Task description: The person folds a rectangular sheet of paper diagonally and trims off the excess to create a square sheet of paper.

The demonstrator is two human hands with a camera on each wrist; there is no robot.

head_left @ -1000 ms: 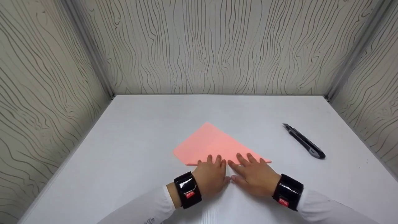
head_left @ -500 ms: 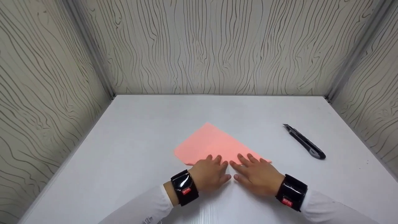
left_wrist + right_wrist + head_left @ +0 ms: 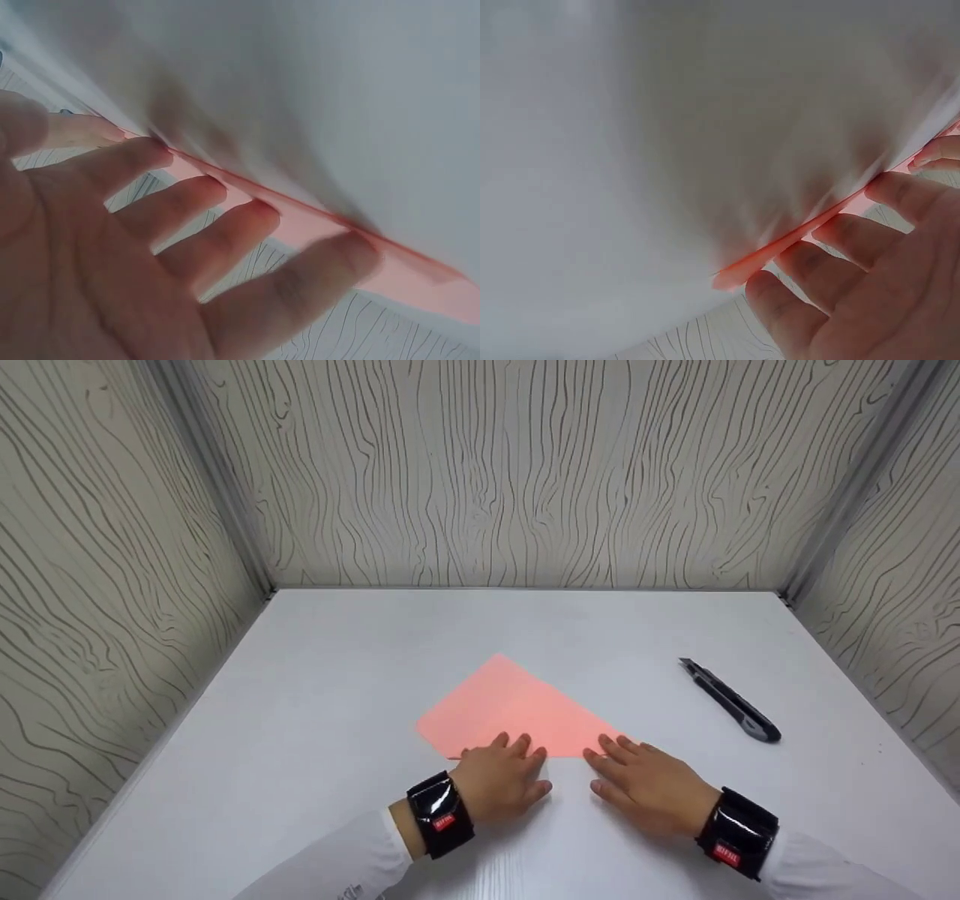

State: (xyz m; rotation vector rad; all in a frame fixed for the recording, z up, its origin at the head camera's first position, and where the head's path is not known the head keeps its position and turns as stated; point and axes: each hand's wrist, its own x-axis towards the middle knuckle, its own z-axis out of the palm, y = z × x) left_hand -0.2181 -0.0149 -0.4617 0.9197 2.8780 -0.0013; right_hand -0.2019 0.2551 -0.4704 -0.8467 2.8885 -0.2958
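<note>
One paper corner point(image 3: 739, 274), right wrist view only

Free tabletop point(image 3: 360, 637) beyond pink paper point(image 3: 499, 701), utility knife point(image 3: 730, 700) obstructing the right

Two hands point(image 3: 501, 784) point(image 3: 656, 791) — one sheet point(image 3: 510, 709), probably

Smooth, matt pink paper point(image 3: 491, 705) toward six o'clock, on a smooth white bench point(image 3: 337, 652) with a soft sheen. Toward three, a cutter point(image 3: 730, 701) with plastic-looking handle point(image 3: 750, 720) and metal-looking blade point(image 3: 685, 662). Glossy black wristbands point(image 3: 441, 815) at four and six; cloth sleeves point(image 3: 337, 851) at four and seven. A wood-grain-patterned wall point(image 3: 480, 472) at twelve; metal-looking posts point(image 3: 214, 472) at ten and two.
</note>
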